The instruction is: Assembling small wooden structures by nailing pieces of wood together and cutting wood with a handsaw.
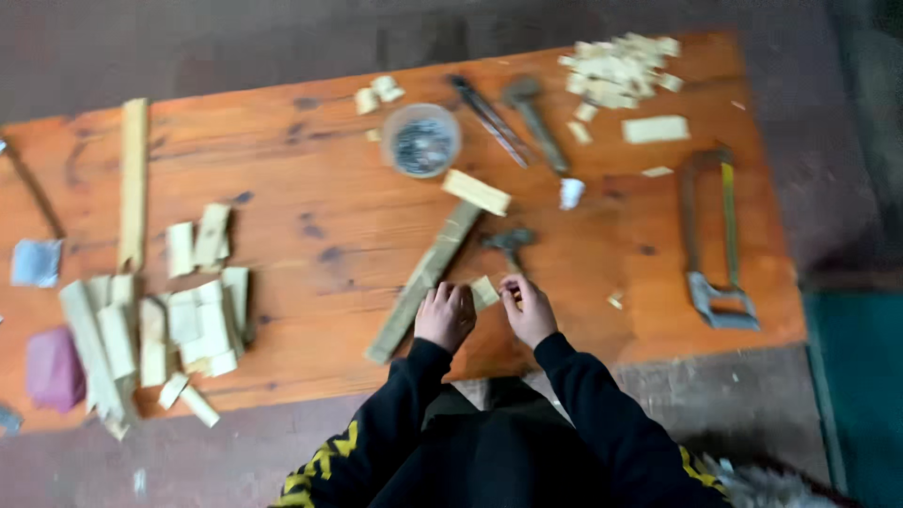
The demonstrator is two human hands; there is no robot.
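Small wood block (484,293) between both hands, near board's (658,320) front edge.

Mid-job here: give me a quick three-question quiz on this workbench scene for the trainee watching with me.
1. True or false: the hacksaw lies at the right end of the wooden table.
2. What sits between the left hand and the right hand?
3. Which is nearest the round container? A) pink cloth B) long wooden strip C) small wood block

Key: 1 true. 2 a small wood piece. 3 C.
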